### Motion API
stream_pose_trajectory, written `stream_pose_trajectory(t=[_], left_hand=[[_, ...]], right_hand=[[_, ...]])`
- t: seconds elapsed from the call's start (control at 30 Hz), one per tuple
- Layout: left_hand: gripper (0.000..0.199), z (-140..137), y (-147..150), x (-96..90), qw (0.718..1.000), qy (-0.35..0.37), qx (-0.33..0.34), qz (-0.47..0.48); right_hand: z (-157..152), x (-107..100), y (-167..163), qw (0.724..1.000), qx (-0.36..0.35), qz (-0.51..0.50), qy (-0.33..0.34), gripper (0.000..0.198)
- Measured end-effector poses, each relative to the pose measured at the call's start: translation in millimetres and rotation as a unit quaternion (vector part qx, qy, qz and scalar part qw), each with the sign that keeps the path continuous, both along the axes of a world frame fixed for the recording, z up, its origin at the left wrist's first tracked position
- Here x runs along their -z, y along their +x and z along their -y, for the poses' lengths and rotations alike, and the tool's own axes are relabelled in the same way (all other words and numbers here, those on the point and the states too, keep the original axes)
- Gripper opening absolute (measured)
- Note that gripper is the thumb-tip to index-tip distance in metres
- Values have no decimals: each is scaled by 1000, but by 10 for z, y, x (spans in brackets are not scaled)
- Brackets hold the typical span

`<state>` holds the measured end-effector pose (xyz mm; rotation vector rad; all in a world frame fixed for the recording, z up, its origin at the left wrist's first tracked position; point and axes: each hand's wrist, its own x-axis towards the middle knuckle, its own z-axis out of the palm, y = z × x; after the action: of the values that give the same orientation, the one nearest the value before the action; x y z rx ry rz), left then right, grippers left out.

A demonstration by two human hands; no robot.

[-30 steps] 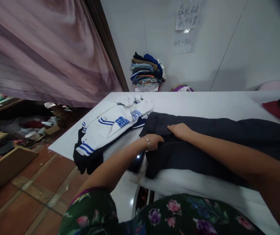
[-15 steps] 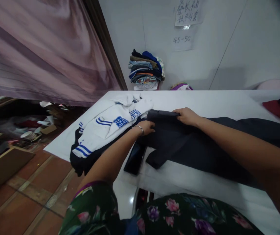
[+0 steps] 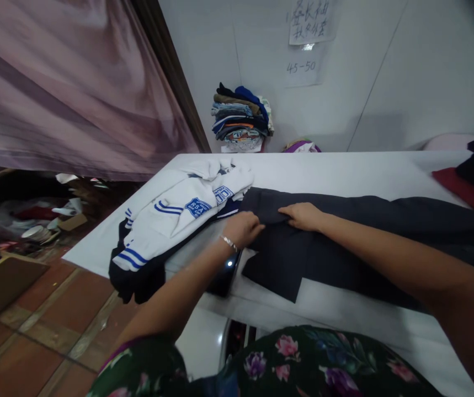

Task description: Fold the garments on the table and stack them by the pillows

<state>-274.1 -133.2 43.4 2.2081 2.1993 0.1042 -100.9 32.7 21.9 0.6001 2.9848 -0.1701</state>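
Observation:
A long dark grey garment (image 3: 356, 242) lies stretched across the white table, its left end spread fairly flat with a pointed corner toward me. My left hand (image 3: 243, 229), a bracelet at its wrist, is closed at the garment's left end with the cloth's edge at its fingertips. Farther right, my right hand (image 3: 303, 215) pinches a raised crease in the same cloth. Left of them lies a white top (image 3: 179, 212) with blue stripes and a blue crest, over black cloth (image 3: 137, 284). Partly under my left forearm is a black phone (image 3: 222, 280).
Folded clothes (image 3: 243, 118) are stacked beyond the table (image 3: 328, 171) against the wall. Red cloth (image 3: 462, 190) and dark cloth sit at the far right. A pink curtain (image 3: 71, 82) hangs at left, above clutter on the tiled floor (image 3: 67, 325).
The garment's left end, previously lifted in a fold at the far edge, now lies flatter. My right hand has come down toward me and left. My left hand has shifted slightly nearer to me.

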Motion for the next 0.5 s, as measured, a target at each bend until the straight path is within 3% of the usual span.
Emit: stream_pose_trajectory(t=[0.1, 0.2, 0.37, 0.5], left_hand=[[52, 427, 401, 111, 986, -37, 123, 107], [76, 697, 645, 293, 980, -48, 169, 97], [45, 700, 683, 475, 987, -34, 148, 46], [32, 625, 569, 410, 988, -14, 133, 73]], right_hand=[[92, 22, 184, 996, -45, -65, -47, 53], [126, 24, 555, 979, -39, -192, -58, 42], [112, 171, 1506, 952, 84, -292, -48, 46], [151, 331, 2251, 940, 199, -275, -4, 40]])
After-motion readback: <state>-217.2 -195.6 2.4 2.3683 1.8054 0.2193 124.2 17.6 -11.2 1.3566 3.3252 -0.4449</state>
